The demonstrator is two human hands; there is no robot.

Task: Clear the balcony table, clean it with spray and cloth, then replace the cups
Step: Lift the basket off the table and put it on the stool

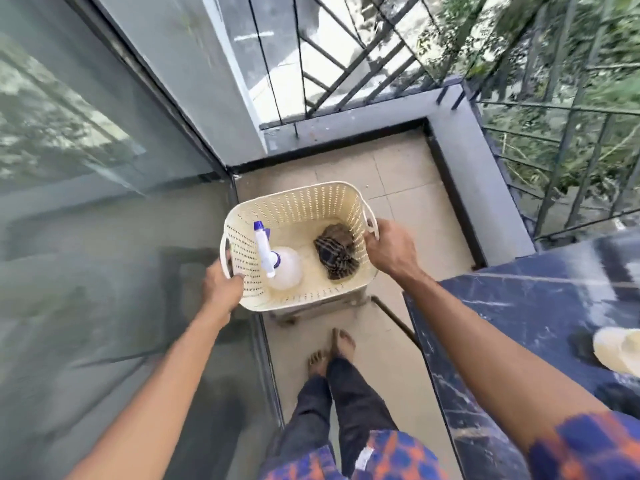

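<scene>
Between the fingers, basket holds spray and cloth.

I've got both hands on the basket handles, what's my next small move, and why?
Probably set the basket down beside the table and let go. Your left hand and right hand grip its handles, the spray bottle and cloth lie inside, and a cream cup sits on the dark table, so you likely need free hands to clear that first.
</scene>
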